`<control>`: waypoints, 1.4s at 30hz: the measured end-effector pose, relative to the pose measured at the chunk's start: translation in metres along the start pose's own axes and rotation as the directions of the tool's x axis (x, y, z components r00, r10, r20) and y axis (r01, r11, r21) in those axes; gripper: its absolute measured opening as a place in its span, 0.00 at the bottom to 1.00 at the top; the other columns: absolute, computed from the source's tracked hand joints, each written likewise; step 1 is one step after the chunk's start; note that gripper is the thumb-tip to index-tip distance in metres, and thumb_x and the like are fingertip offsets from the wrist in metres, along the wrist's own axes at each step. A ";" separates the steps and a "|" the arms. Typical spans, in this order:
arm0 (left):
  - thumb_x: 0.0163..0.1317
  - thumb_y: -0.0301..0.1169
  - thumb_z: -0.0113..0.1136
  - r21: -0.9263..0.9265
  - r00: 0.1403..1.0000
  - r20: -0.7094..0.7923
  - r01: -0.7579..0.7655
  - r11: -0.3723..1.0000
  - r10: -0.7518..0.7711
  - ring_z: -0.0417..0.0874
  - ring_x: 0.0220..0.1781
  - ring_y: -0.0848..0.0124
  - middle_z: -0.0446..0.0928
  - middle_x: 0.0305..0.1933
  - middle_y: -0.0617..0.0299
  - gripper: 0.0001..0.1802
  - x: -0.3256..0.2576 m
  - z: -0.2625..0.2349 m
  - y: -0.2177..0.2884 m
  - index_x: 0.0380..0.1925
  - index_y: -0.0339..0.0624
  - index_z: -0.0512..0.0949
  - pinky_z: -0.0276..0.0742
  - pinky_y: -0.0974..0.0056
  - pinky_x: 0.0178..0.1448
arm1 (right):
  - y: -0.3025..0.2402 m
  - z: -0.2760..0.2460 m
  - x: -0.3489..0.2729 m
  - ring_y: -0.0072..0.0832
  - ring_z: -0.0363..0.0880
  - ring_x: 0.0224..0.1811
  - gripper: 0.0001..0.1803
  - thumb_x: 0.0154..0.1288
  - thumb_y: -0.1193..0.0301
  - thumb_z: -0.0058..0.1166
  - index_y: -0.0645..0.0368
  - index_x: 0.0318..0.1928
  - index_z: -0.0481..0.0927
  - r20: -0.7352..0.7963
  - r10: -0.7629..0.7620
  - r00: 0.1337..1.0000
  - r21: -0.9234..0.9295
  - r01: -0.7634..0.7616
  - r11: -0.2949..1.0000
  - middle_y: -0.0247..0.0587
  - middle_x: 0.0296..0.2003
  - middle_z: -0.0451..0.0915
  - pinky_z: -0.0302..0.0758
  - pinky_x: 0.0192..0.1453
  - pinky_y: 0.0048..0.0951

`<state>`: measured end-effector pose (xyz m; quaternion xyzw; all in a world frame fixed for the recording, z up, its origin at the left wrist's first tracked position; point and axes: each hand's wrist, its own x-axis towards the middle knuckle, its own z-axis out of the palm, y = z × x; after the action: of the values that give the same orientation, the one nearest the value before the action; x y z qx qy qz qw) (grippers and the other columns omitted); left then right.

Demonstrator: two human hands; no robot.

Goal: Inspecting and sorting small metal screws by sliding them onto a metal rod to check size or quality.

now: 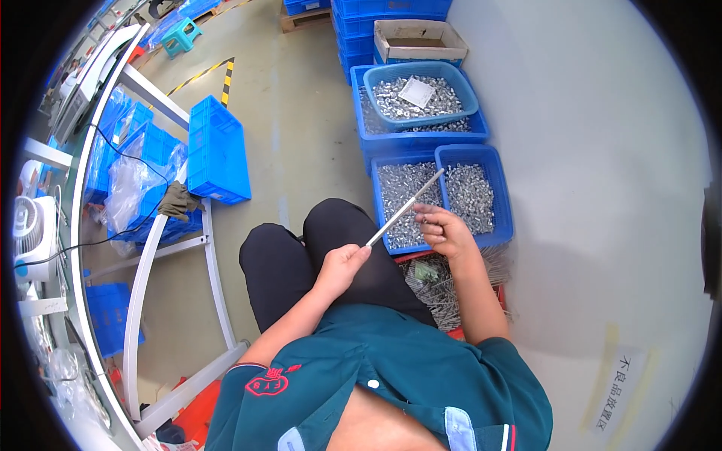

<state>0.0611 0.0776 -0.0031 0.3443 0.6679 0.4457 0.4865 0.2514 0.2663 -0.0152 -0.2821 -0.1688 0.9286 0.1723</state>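
Observation:
My left hand (344, 268) is closed around the lower end of a slim metal rod (392, 219). The rod slants up and away to the right, its thinner far end over the blue bins. Just right of the rod is my right hand (444, 230), fingers curled and thumb side close together. Whether a small part sits between those fingertips is too small to tell. Beyond the hands, a blue bin (507, 222) holds many small silvery metal pieces (470, 197), with more pieces (406, 174) in the section to its left.
A light-blue basin (472, 101) of metal pieces rests on another blue bin, a cardboard box (421, 31) behind it. Many thin rods (440, 297) lie beside my right forearm. A white-framed workbench (143, 301) stands left, near a blue crate (218, 154). The wall (594, 188) borders the right.

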 end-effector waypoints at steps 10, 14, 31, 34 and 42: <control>0.62 0.40 0.52 0.044 1.000 0.001 -0.006 0.999 0.006 0.58 0.18 0.81 0.59 0.13 0.69 0.21 -0.002 0.001 0.005 0.15 0.38 0.67 0.57 0.68 0.22 | -0.026 -0.014 0.002 0.12 0.56 0.10 0.18 0.63 0.54 0.48 0.57 0.33 0.74 -0.021 -0.114 0.993 0.275 0.115 0.955 0.31 0.18 0.69 0.50 0.10 0.13; 0.62 0.40 0.52 0.109 1.000 0.002 -0.005 0.994 0.005 0.59 0.18 0.80 0.60 0.13 0.67 0.21 -0.004 0.000 0.006 0.15 0.37 0.67 0.58 0.66 0.23 | -0.030 -0.007 0.006 0.13 0.55 0.11 0.18 0.61 0.52 0.50 0.55 0.31 0.73 -0.095 -0.168 0.981 0.244 0.186 0.952 0.26 0.15 0.63 0.50 0.11 0.14; 0.62 0.41 0.52 0.161 0.999 0.018 -0.040 0.986 0.038 0.60 0.17 0.76 0.62 0.13 0.61 0.22 -0.004 -0.001 0.005 0.15 0.36 0.67 0.59 0.64 0.23 | -0.054 0.038 -0.005 0.12 0.56 0.12 0.12 0.63 0.65 0.52 0.62 0.32 0.74 -0.168 -0.361 0.917 -0.412 0.268 0.871 0.26 0.16 0.63 0.50 0.13 0.15; 0.62 0.40 0.52 0.134 0.999 0.018 -0.030 0.991 0.028 0.60 0.17 0.77 0.61 0.13 0.62 0.21 -0.004 0.000 0.005 0.16 0.36 0.68 0.59 0.64 0.23 | -0.047 0.034 -0.003 0.12 0.55 0.12 0.10 0.65 0.66 0.50 0.61 0.35 0.74 -0.117 -0.332 0.936 -0.414 0.258 0.873 0.26 0.16 0.62 0.50 0.13 0.14; 0.62 0.40 0.52 0.137 1.000 -0.003 -0.018 0.990 0.019 0.60 0.18 0.78 0.61 0.13 0.64 0.21 -0.005 0.001 0.008 0.16 0.36 0.68 0.59 0.66 0.23 | -0.001 0.047 -0.007 0.11 0.54 0.12 0.11 0.64 0.66 0.50 0.61 0.41 0.74 -0.063 -0.158 0.985 -0.330 0.129 0.935 0.25 0.16 0.62 0.49 0.13 0.13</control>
<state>0.0637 0.0763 0.0056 0.3820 0.6947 0.4041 0.4563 0.2299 0.2539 0.0258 -0.3345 -0.3317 0.8595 0.1981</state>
